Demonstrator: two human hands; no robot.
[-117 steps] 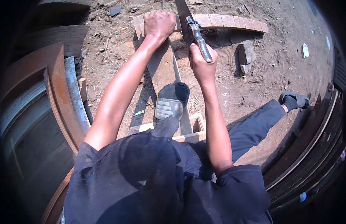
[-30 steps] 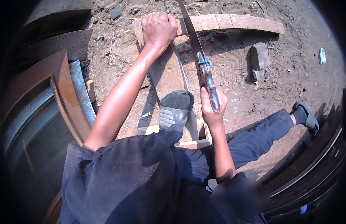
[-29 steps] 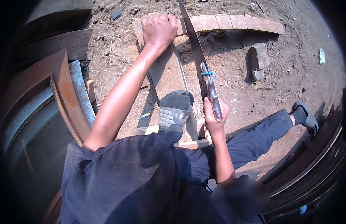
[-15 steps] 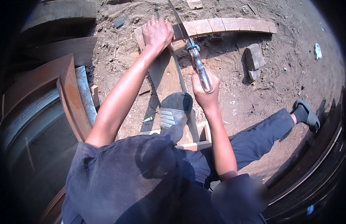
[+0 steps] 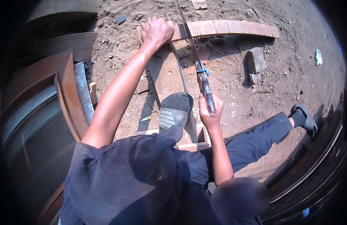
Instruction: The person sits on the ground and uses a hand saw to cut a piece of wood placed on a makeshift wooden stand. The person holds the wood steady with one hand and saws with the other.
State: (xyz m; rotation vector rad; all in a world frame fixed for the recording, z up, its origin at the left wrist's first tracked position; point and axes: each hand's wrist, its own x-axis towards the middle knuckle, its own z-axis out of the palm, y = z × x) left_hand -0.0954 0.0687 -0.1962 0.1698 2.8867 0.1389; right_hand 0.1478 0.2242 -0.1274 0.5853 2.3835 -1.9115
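My right hand (image 5: 211,110) is wrapped round the handle of a handsaw (image 5: 193,47), which has blue cord tied where the blade meets the grip. The blade points away from me and crosses a curved wooden strip (image 5: 220,27) marked with evenly spaced lines across its face. At the strip's left end my left hand (image 5: 157,30) is closed over it, pressing it onto a long wooden board (image 5: 168,73). One of my feet (image 5: 176,110), in a dark sock and slide sandal, rests on that board. The strip's right part extends beyond the board, above the dirt.
A brown wooden frame (image 5: 68,88) and a pale blue strip (image 5: 83,90) lie at the left beside dark planks (image 5: 61,48). A grey block (image 5: 256,60) sits on the dirt to the right. My other leg (image 5: 256,138) stretches out to the right.
My right hand has pulled the saw back toward me and slightly right, so more blade shows on the near side of the strip. My left hand keeps its hold.
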